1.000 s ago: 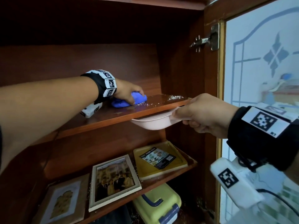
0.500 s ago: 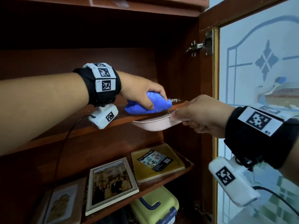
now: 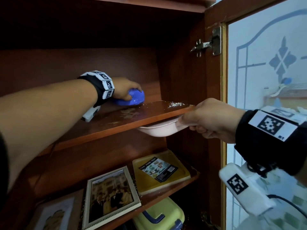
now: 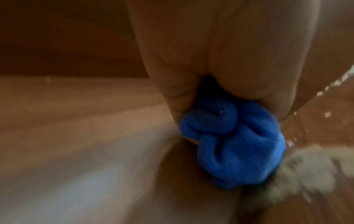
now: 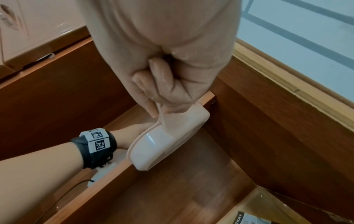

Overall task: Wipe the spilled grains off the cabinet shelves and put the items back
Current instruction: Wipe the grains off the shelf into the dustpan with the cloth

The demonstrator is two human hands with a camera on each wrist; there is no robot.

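Here, blue cloth [image 3: 132, 98] balled under gripping left hand [image 3: 125, 89], pink bowl [image 3: 159, 128] pinched in right hand [image 3: 210, 119].

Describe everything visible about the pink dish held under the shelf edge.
The pink dish is shallow, smooth and glossy, plastic by the look, with rounded corners and a thin flat rim. The right hand pinches its rim, holding it just under the front edge of the shelf, below the spilled grains. Its underside shows; what it holds is hidden.
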